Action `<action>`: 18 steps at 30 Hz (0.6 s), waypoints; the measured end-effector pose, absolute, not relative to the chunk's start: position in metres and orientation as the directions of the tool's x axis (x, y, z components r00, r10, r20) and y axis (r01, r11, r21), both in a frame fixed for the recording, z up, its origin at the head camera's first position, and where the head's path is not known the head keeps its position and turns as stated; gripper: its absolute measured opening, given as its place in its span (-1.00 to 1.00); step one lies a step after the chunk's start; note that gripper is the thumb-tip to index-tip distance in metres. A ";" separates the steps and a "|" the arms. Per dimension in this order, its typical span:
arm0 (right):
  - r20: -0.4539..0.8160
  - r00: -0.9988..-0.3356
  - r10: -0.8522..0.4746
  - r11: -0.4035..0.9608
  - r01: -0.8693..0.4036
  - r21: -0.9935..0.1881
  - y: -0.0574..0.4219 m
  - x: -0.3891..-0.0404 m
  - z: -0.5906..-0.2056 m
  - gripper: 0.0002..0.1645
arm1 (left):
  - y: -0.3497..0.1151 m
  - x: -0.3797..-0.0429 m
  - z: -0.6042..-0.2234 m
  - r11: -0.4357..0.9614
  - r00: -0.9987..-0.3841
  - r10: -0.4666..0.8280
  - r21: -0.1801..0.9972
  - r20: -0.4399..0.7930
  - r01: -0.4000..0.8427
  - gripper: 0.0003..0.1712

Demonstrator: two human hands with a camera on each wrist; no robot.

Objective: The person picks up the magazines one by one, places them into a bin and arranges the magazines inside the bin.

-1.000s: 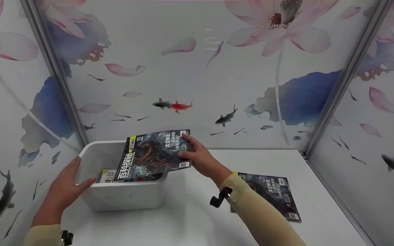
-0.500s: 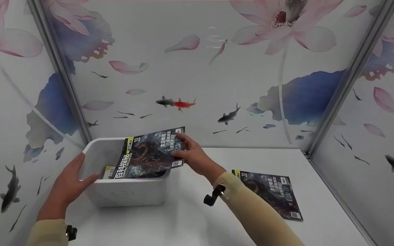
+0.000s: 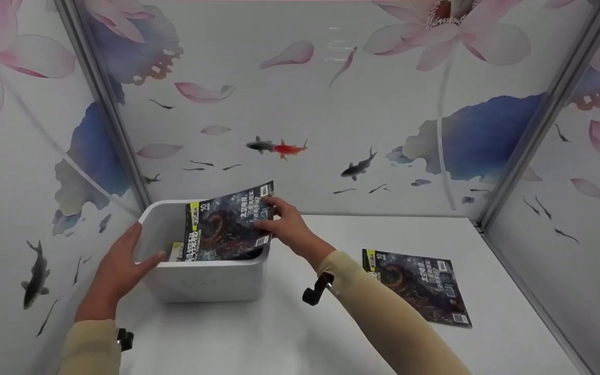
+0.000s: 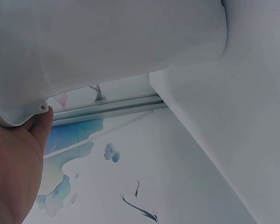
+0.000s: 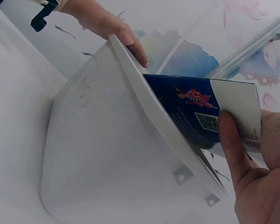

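My right hand [image 3: 295,227] pinches the right edge of a dark magazine [image 3: 229,221] with a yellow strip on its cover. The magazine tilts, left side down inside a white plastic bin [image 3: 214,284], right side raised above the rim. Its blue and white back cover [image 5: 177,102] shows in the right wrist view, with my right thumb against it. My left hand [image 3: 117,273] holds the bin's left front rim, thumb along the front. In the left wrist view, my left hand [image 4: 14,172] is at the underside of the rim. A small yellow-edged printed item [image 3: 176,251] lies inside the bin.
Another magazine with a like cover [image 3: 420,286] lies on the white table [image 3: 289,333] at the right, partly behind my right sleeve [image 3: 383,307]. White panels [image 3: 326,120] printed with lotus and fish enclose the table at the back and sides.
My right hand has carried the magazine left and lower into the bin, its right side tilting up more. The left hand stays on the rim. The head view has shifted slightly.
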State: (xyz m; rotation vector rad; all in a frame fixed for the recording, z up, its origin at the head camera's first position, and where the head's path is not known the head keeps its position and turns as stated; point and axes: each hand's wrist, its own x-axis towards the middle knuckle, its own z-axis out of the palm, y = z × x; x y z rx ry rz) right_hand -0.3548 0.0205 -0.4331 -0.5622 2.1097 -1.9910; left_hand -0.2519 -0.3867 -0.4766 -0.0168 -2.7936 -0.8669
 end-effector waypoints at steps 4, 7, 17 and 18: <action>0.123 -0.917 -0.379 0.117 -0.179 -0.977 0.011 -0.351 -0.430 -0.16 | -0.388 -0.252 -0.472 0.833 -0.979 -0.043 0.548 0.199 0.074 0.35; 0.130 -0.921 -0.366 0.208 -0.217 -0.954 0.002 -0.347 -0.430 -0.17 | -0.388 -0.250 -0.473 0.834 -0.978 -0.041 0.547 0.203 0.078 0.34; 0.234 -0.892 -0.387 0.587 -0.434 -0.684 -0.023 -0.333 -0.430 -0.43 | -0.389 -0.244 -0.470 0.827 -0.979 -0.034 0.556 0.201 0.085 0.32; 0.244 -0.886 -0.394 0.618 -0.451 -0.644 -0.023 -0.331 -0.430 -0.46 | -0.388 -0.243 -0.469 0.825 -0.980 -0.040 0.560 0.195 0.078 0.33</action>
